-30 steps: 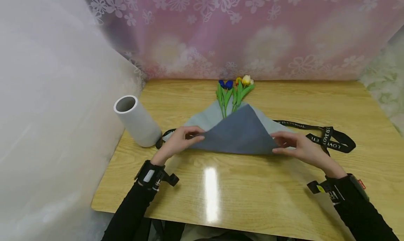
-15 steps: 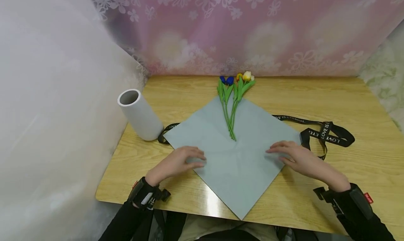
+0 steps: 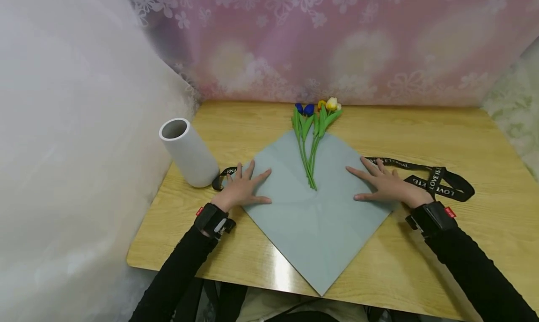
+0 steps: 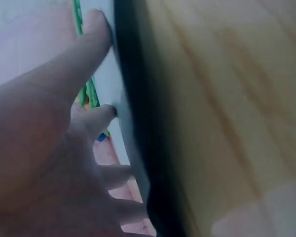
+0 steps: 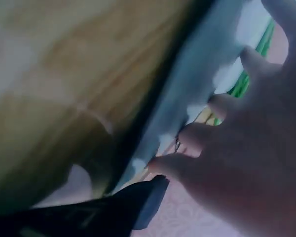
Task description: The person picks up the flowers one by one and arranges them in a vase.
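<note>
A square sheet of grey-blue wrapping paper [image 3: 320,237] lies spread on the table with one corner toward me. Artificial tulips [image 3: 310,158], blue on the left and yellow and white on the right, rest on its upper half with their stems crossing. My left hand [image 3: 242,188] presses on the sheet's left side with fingers spread. On the right side, my right hand [image 3: 387,186] lies with its fingers fanned out too. The left wrist view shows fingertips [image 4: 108,111] along the paper's pale surface; in the right wrist view the fingertips [image 5: 187,133] meet it likewise.
A white cylindrical vase [image 3: 189,156] leans at the table's left side. Black ribbon with white lettering [image 3: 452,186] lies looped to the right, and another bit of ribbon [image 3: 219,179] shows by the vase. The wooden table [image 3: 463,135] ends at a pink floral curtain [image 3: 294,50].
The dark front flap of the paper has been unfolded toward me, baring the tulip stems. Both hands have let go of it, moved outward and spread flat on the sheet.
</note>
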### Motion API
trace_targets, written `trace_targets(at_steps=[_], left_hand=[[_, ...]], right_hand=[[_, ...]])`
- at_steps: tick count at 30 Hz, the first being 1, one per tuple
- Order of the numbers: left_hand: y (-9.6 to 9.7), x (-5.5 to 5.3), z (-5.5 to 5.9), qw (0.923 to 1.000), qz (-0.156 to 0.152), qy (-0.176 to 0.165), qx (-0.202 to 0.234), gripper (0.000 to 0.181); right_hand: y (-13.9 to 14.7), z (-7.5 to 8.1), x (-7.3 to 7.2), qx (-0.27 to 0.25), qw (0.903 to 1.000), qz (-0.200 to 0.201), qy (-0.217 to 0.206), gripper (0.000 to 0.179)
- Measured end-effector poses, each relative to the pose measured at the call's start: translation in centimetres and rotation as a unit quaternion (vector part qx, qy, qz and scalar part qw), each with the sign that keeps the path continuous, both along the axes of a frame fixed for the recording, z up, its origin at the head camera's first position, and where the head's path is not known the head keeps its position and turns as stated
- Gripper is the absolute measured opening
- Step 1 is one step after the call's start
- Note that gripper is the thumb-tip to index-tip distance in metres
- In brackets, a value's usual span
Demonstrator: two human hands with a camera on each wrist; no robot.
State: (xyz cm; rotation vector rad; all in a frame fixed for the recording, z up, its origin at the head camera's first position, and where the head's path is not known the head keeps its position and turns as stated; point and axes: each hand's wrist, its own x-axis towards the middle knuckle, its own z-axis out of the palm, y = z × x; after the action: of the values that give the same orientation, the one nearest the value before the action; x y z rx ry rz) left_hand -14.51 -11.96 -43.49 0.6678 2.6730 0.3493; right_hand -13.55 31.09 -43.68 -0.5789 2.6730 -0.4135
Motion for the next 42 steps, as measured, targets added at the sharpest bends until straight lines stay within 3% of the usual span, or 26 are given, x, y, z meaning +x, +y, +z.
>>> trace_targets(at_steps=[3,8,12,16,20,22,23,25,26,27,30,32,33,34,35,36,37,38,40,42], left_hand=[[0.6,0.2,-0.2,0.9999,-0.005,-0.011,-0.005,0.089],[2.0,0.6,0.1,0.9997,-0.007,0.004,-0.024,0.088],[3.0,0.8,0.3,0.9987,-0.003,0.013,-0.049,0.088],[3.3,1.5,0.1,0.9982,0.015,0.026,-0.052,0.088],[3.1,2.4,0.1,0.9950,0.044,0.088,-0.018,0.086],[2.5,3.0,0.9,0.9874,0.066,0.141,0.024,0.079],[2.0,3.2,1.5,0.9802,0.082,0.172,0.053,0.072],[0.8,3.5,3.2,0.9550,0.121,0.229,0.144,0.053],[-0.1,3.5,4.1,0.9336,0.138,0.267,0.196,0.043],[-1.0,3.4,5.0,0.9059,0.154,0.306,0.250,0.033],[-3.7,2.7,7.1,0.8078,0.187,0.413,0.376,0.016],[-5.4,2.1,7.8,0.7491,0.212,0.480,0.405,0.013],[-6.0,1.7,7.9,0.7279,0.223,0.496,0.418,0.014],[-6.4,1.4,7.9,0.7135,0.239,0.507,0.420,0.018],[-6.8,1.1,7.8,0.7072,0.257,0.509,0.418,0.025],[-7.1,0.7,7.6,0.7055,0.274,0.500,0.421,0.034],[-7.3,0.5,7.3,0.7136,0.286,0.483,0.419,0.044],[-7.6,0.2,6.9,0.7279,0.297,0.452,0.422,0.054],[-7.9,0.0,6.2,0.7661,0.308,0.364,0.431,0.072],[-8.1,-0.1,5.6,0.8016,0.301,0.273,0.439,0.084]], right_hand=[[0.7,-0.4,0.8,0.021,0.9997,-0.007,0.005,0.090],[1.8,-0.2,1.5,0.043,0.9986,-0.019,0.024,0.091],[2.6,-0.1,1.6,0.043,0.9987,-0.019,0.020,0.093],[2.9,-0.1,0.7,0.036,0.9992,-0.008,0.017,0.093],[2.4,0.5,-0.4,0.020,0.9995,-0.002,0.026,0.092],[1.3,1.3,-1.1,-0.001,0.9988,-0.004,0.048,0.087],[0.5,1.9,-1.4,-0.014,0.9976,-0.003,0.068,0.084],[-1.7,3.4,-2.2,-0.050,0.9938,0.003,0.100,0.078],[-3.2,4.2,-2.7,-0.074,0.9908,0.011,0.113,0.074],[-4.8,5.0,-3.2,-0.099,0.9877,0.023,0.119,0.072],[-10.8,7.4,-4.7,-0.162,0.9783,0.074,0.105,0.070],[-15.4,8.5,-5.7,-0.196,0.9702,0.115,0.085,0.073],[-17.5,8.8,-6.1,-0.206,0.9677,0.125,0.074,0.075],[-19.6,9.0,-6.5,-0.218,0.9650,0.132,0.064,0.077],[-21.4,8.9,-7.0,-0.232,0.9613,0.139,0.052,0.081],[-23.1,8.7,-7.4,-0.246,0.9583,0.140,0.040,0.084],[-24.7,8.4,-7.9,-0.259,0.9560,0.136,0.029,0.088],[-26.0,8.1,-8.3,-0.274,0.9528,0.130,0.020,0.092],[-28.2,7.2,-8.9,-0.307,0.9440,0.121,0.001,0.100],[-29.6,6.3,-9.2,-0.329,0.9377,0.113,-0.006,0.106]])
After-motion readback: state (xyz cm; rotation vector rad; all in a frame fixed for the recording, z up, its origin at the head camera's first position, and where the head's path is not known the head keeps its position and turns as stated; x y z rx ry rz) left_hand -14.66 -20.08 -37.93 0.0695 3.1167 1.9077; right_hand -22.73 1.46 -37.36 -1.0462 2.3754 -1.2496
